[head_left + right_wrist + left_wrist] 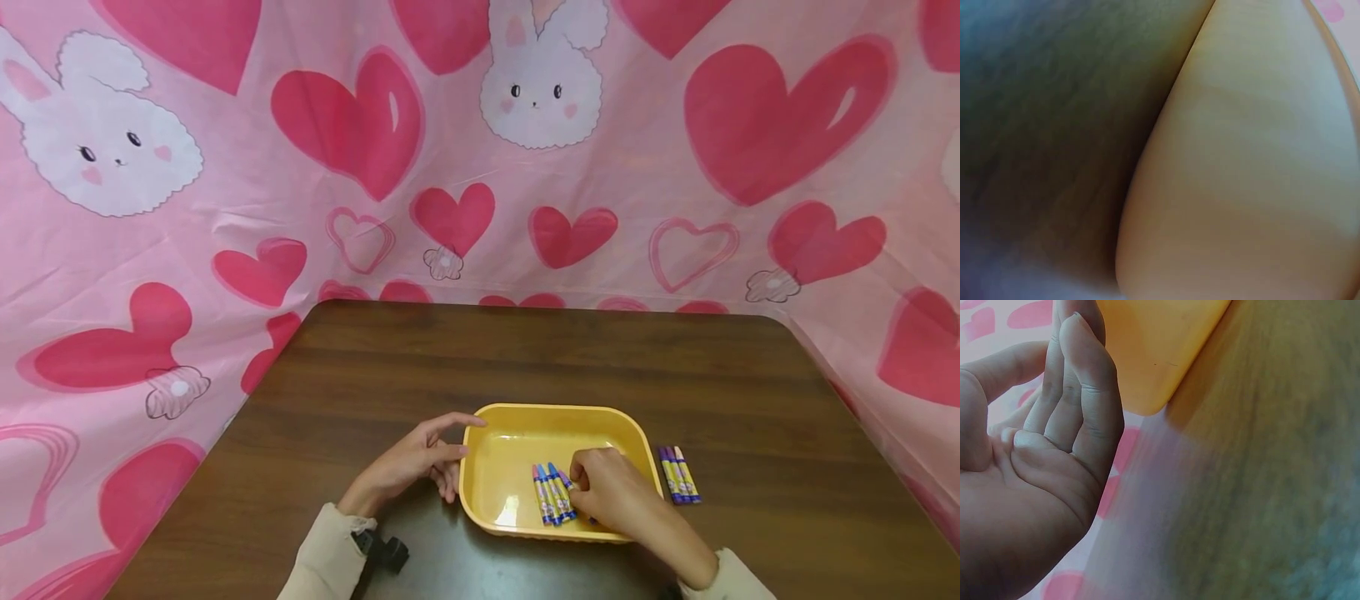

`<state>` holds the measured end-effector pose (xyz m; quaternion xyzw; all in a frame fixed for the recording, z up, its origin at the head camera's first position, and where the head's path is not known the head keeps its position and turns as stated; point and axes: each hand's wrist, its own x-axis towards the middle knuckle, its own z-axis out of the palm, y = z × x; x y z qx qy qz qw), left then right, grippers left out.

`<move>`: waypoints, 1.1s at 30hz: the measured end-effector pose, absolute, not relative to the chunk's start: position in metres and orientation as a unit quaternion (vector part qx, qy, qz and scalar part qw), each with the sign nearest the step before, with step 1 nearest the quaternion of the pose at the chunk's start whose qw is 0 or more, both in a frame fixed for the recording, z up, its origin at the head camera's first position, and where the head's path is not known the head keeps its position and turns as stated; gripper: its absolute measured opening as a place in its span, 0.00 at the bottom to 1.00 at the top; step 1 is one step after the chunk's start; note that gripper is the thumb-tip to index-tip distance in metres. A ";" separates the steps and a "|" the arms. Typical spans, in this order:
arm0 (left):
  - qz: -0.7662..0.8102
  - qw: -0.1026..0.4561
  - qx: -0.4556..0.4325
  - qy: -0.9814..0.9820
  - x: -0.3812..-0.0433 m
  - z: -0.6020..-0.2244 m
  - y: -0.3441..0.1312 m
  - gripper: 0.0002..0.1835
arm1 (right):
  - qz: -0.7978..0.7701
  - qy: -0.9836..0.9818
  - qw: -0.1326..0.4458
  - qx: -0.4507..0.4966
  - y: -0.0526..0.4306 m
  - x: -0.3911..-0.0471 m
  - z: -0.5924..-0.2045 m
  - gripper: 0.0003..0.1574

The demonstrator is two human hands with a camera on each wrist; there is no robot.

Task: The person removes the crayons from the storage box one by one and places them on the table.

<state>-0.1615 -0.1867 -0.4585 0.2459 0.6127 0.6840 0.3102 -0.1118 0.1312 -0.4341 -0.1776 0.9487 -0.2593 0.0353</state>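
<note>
A yellow plastic tray with rounded corners stands on the table. Inside it, several crayons with yellow wrappers and blue ends lie side by side. My right hand reaches down into the tray with bent fingers, pinching a crayon that lies at a slant beside the row. That crayon is partly covered by the fingers. At the tray's left side, my left hand touches the rim with outstretched index finger and thumb; the other fingers hang loosely outside. In the left wrist view this hand is beside the tray's corner.
Just right of the tray, several more crayons lie in a row on the brown wooden table. Pink cloth with hearts and rabbits hangs behind and beside the table. The right wrist view is mostly filled by the tray's outer wall.
</note>
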 end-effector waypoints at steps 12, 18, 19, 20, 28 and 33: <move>0.682 0.311 0.243 0.615 -0.162 -0.458 -0.185 0.26 | -0.277 0.948 0.014 -0.155 0.131 -0.111 -0.433 0.07; 0.680 0.312 0.240 0.619 -0.161 -0.458 -0.186 0.26 | -0.319 0.941 -0.021 -0.112 0.131 -0.107 -0.429 0.07; 0.680 0.312 0.239 0.619 -0.161 -0.458 -0.186 0.26 | -0.325 0.939 -0.030 -0.110 0.132 -0.107 -0.427 0.07; 0.679 0.312 0.239 0.620 -0.162 -0.458 -0.187 0.26 | -0.329 0.937 -0.043 -0.109 0.133 -0.106 -0.426 0.07; 0.680 0.316 0.238 0.618 -0.161 -0.458 -0.187 0.26 | -0.384 0.915 -0.080 -0.097 0.155 -0.100 -0.411 0.06; 0.681 0.315 0.239 0.617 -0.161 -0.458 -0.186 0.27 | -0.419 0.902 -0.077 -0.071 0.173 -0.098 -0.404 0.06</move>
